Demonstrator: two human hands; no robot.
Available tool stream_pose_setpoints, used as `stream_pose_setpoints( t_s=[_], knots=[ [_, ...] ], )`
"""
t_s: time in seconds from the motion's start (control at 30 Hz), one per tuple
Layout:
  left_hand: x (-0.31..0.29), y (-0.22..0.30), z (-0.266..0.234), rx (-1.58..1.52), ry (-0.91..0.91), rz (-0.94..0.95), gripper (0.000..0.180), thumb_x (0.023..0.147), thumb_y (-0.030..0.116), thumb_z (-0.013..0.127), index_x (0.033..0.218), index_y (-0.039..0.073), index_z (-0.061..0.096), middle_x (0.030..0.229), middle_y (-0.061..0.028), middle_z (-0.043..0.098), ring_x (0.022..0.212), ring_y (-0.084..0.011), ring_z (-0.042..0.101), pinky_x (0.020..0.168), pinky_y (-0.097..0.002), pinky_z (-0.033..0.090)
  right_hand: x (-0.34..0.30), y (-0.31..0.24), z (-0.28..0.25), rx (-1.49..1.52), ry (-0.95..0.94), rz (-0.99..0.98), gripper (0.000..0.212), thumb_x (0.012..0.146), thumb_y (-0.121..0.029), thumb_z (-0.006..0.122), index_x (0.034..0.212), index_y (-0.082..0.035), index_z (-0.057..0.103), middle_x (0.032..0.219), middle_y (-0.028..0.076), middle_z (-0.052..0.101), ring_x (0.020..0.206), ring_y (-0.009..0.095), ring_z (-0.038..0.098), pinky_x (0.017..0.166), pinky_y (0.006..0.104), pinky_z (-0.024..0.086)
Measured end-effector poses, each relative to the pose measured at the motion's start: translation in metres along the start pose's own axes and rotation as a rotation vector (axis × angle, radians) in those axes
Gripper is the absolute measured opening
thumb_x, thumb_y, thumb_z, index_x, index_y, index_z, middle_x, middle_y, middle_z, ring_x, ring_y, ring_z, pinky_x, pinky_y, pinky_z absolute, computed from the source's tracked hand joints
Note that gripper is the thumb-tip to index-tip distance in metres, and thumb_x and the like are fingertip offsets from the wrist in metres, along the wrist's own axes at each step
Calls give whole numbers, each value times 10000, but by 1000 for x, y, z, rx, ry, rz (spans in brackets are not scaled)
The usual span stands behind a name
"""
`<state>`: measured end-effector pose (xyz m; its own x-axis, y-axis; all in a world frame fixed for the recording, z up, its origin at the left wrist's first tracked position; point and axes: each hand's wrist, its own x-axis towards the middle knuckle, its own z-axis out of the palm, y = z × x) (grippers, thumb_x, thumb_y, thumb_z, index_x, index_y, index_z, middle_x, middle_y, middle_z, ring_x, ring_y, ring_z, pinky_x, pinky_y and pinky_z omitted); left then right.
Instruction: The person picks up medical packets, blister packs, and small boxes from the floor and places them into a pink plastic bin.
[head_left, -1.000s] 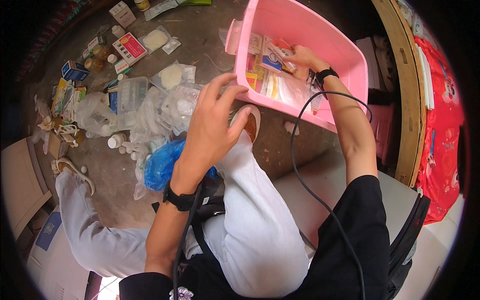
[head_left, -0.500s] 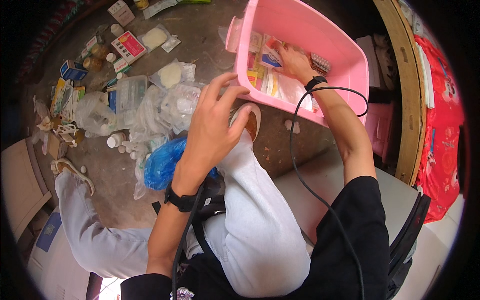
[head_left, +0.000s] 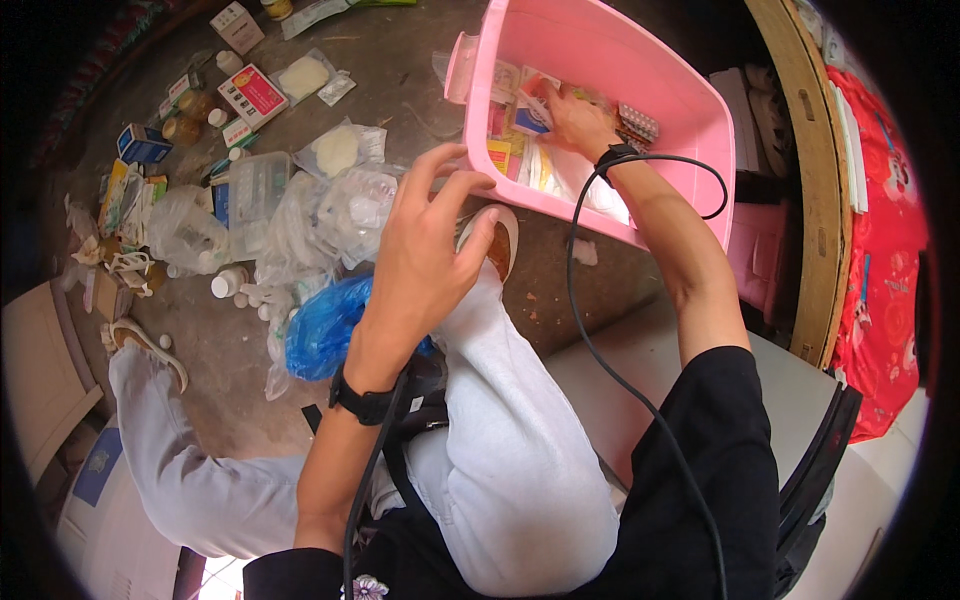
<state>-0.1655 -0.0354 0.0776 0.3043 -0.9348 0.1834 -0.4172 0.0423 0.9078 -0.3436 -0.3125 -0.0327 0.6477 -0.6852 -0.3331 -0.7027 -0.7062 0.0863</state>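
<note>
A pink plastic bin stands in front of me at the right, with small packets and boxes inside. My right hand reaches into it, fingers apart and touching a small blue, white and red box; some fingertips are hidden. Beside that hand lie silver blister packs and a white plastic bag. A yellow and red packet rests near the bin's close corner. Just outside that corner, my left hand is open, its bent fingers spread and the fingertips at the rim.
Clear plastic bags, a transparent box, a blue bag, a white bottle and a red and white box lie on the floor at left. A black cable loops by my right arm. A wooden beam stands at right.
My right hand and wrist have shifted slightly left and farther into the bin. The cable loop has moved with the wrist. My left hand has stayed at the rim.
</note>
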Motion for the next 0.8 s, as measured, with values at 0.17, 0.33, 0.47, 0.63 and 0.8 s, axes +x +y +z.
stream_pose_setpoints(
  t_s=[0.17, 0.33, 0.47, 0.63, 0.8],
  knots=[
    [0, 0, 0, 19, -48, 7, 249, 862, 63, 681, 1098, -6, 651, 1310, -166, 540, 1143, -332, 595, 986, -424, 457, 21, 54, 37, 175, 120, -118, 941, 702, -379, 840, 1471, -132, 356, 1356, 233, 561, 1193, 406, 590, 1095, 526, 375],
    [-1, -2, 1, -23, -18, -5, 234, 842, 83, 684, 1061, 4, 655, 1277, -163, 554, 1120, -356, 575, 973, -446, 457, 22, 71, 28, 533, 2, -129, 869, 710, -366, 832, 1437, -91, 443, 1313, 250, 596, 1222, 383, 579, 1036, 450, 448],
    [-2, -1, -1, -8, -19, -10, 234, 846, 85, 680, 1065, 6, 655, 1283, -161, 550, 1126, -353, 573, 977, -445, 456, 9, 63, 3, 636, -121, 37, 806, 820, -334, 797, 1464, -61, 396, 1291, 169, 589, 1039, 239, 619, 858, 333, 507],
    [-2, 0, 1, -25, -17, -11, 234, 848, 84, 679, 1066, 4, 654, 1289, -162, 547, 1125, -356, 575, 975, -445, 458, 4, 48, -20, 748, -191, 242, 582, 848, -439, 724, 1293, -88, 590, 914, 64, 668, 732, 128, 585, 616, 284, 471],
    [-1, 1, 3, -29, -23, -10, 238, 846, 79, 680, 1068, -1, 656, 1294, -164, 545, 1115, -360, 581, 965, -445, 466, 8, 45, -29, 942, -335, 396, 438, 871, -486, 694, 1042, -86, 646, 655, 4, 536, 481, 93, 391, 439, 277, 333]
  ],
)
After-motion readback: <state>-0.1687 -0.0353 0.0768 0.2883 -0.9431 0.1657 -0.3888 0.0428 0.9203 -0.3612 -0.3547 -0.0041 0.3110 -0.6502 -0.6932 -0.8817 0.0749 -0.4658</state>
